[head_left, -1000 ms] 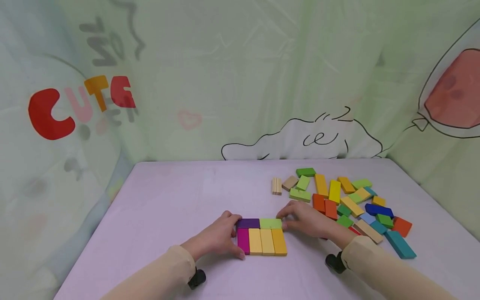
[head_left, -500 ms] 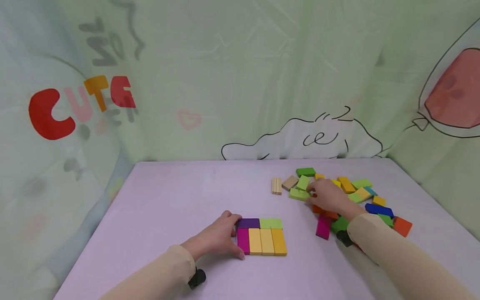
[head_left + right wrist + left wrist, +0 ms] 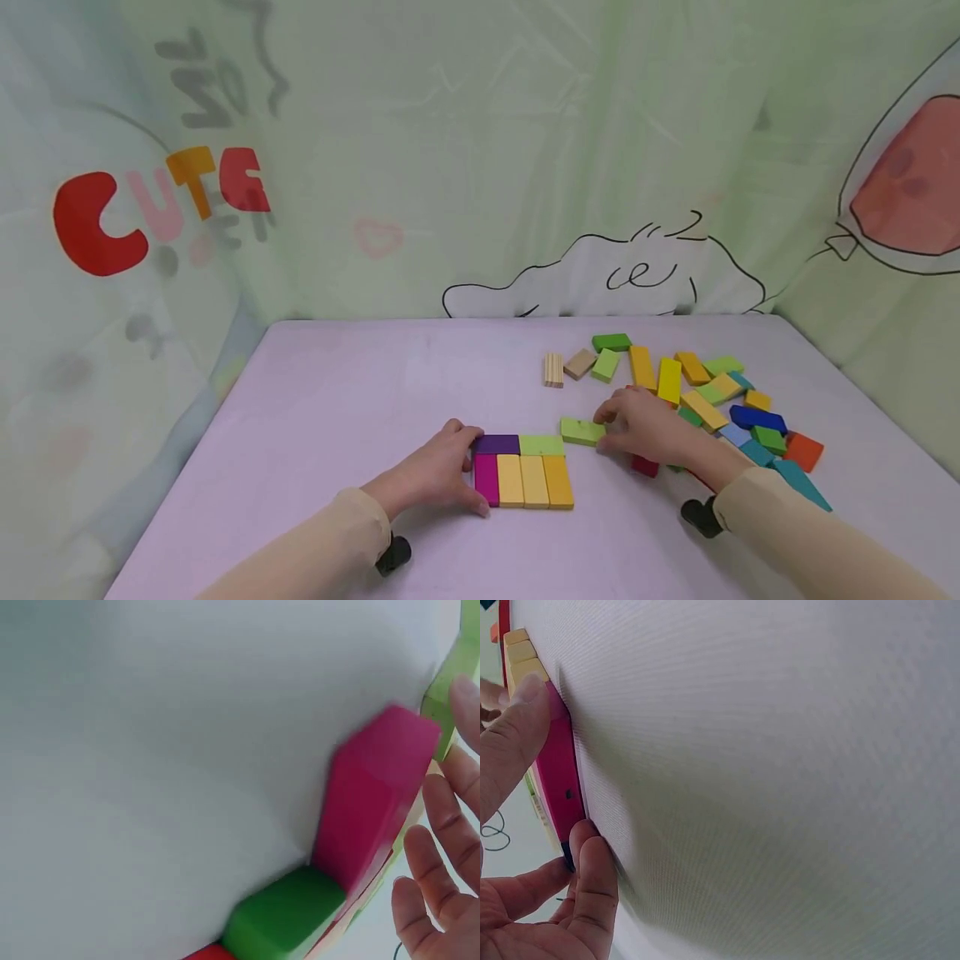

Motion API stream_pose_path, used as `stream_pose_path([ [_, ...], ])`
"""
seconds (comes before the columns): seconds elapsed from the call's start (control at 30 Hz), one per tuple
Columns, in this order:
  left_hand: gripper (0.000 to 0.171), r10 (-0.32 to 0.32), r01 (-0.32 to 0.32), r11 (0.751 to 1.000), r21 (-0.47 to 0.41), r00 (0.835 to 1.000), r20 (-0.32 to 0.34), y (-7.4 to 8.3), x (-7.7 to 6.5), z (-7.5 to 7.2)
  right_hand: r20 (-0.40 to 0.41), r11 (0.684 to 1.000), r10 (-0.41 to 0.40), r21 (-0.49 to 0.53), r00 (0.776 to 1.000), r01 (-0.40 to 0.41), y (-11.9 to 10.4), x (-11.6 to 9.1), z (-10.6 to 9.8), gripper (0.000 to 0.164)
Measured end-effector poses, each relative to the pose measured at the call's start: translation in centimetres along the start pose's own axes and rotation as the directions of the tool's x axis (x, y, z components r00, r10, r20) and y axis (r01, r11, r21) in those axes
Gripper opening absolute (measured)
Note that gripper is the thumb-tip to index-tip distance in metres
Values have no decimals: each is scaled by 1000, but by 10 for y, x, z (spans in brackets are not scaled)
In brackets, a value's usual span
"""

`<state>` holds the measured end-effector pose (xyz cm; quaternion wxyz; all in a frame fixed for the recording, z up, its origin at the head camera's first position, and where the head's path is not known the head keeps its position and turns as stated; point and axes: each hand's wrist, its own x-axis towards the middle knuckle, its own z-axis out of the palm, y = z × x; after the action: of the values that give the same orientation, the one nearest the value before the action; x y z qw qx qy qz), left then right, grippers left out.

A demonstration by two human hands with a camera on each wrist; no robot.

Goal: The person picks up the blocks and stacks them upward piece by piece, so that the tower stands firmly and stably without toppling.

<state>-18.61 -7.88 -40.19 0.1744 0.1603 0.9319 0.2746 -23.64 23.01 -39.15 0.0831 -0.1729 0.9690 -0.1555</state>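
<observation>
My left hand [image 3: 435, 477] spans the left side of a flat block layout, its thumb at the near end of the magenta block [image 3: 486, 481] and fingertips at the far corner of the purple block [image 3: 497, 444]. Beside the magenta block lie two pale yellow blocks [image 3: 522, 481] and an orange-yellow one [image 3: 558, 482]. Behind them, a light green block [image 3: 541, 445] continues the purple row. My right hand [image 3: 643, 423] pinches another light green block [image 3: 580, 431] by its right end, its other end close to the layout's far right corner. In the left wrist view, the thumb [image 3: 517, 735] overlaps the magenta end.
Many loose coloured blocks lie on the right of the table, including a yellow block [image 3: 669, 382], a dark blue one [image 3: 758, 420] and a teal one [image 3: 801, 485]. A ridged wooden block [image 3: 553, 370] stands apart behind. A loose magenta block [image 3: 375, 787] lies under the right hand.
My right hand left the layout, reached into the loose blocks, and has come back toward the layout with a light green block. The left hand has stayed in place.
</observation>
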Motion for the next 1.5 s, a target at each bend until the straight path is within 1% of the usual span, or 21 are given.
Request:
stream_pose_path([
  [0.1, 93, 2, -2, 1000, 4, 1000, -1, 0, 0, -1, -27, 999, -17, -31, 999, 16, -3, -8, 3, 36],
  [0.27, 93, -1, 1, 1000, 1, 1000, -2, 1, -1, 0, -57, 998, -26, -66, 998, 22, -3, -10, 5, 35],
  [0.43, 93, -1, 1, 1000, 0, 1000, 2, 2, -1, -1, -83, 998, -20, -53, 996, 16, -2, -13, 3, 33],
  [0.57, 92, 1, -1, 1000, 3, 1000, 6, 3, -2, -2, -126, 999, -39, -35, 991, 35, -6, -26, -3, 31],
  [0.67, 93, 9, -9, 1000, -3, 1000, 6, 3, -2, -3, -129, 996, -85, -29, 988, 81, -20, -41, -3, 28],
  [0.73, 95, 16, -16, 1000, -6, 1000, 4, 2, -2, -4, -100, 995, -101, -23, 990, 99, -36, -51, 2, 26],
  [0.8, 96, 22, -22, 1000, -9, 1000, 4, 1, -2, -4, -53, 992, -129, -2, 990, 129, -53, -58, 10, 27],
  [0.87, 97, 26, -26, 1000, -11, 1000, 14, 0, -2, -5, -8, 988, -153, -7, 988, 153, -69, -63, 19, 28],
  [0.93, 99, 31, -30, 999, -16, 999, 30, -1, -1, -5, 20, 981, -193, -20, 981, 194, -82, -65, 28, 31],
  [1.03, 101, 43, -42, 999, -24, 997, 64, -2, 0, -7, 17, 965, -251, -69, 968, 251, -96, -65, 38, 33],
  [1.13, 104, 57, -54, 998, -34, 995, 88, -5, 0, -9, 6, 952, -279, -125, 960, 278, -105, -63, 44, 33],
  [1.23, 104, 66, -62, 997, -46, 993, 95, -6, 0, -9, 3, 949, -277, -157, 961, 274, -110, -62, 47, 35],
  [1.4, 105, 69, -65, 996, -58, 995, 69, -6, -1, -6, -5, 953, -257, -170, 966, 252, -113, -62, 47, 40],
  [1.5, 106, 70, -67, 996, -51, 996, 51, -6, -2, -5, -11, 947, -269, -185, 963, 263, -113, -61, 47, 41],
])
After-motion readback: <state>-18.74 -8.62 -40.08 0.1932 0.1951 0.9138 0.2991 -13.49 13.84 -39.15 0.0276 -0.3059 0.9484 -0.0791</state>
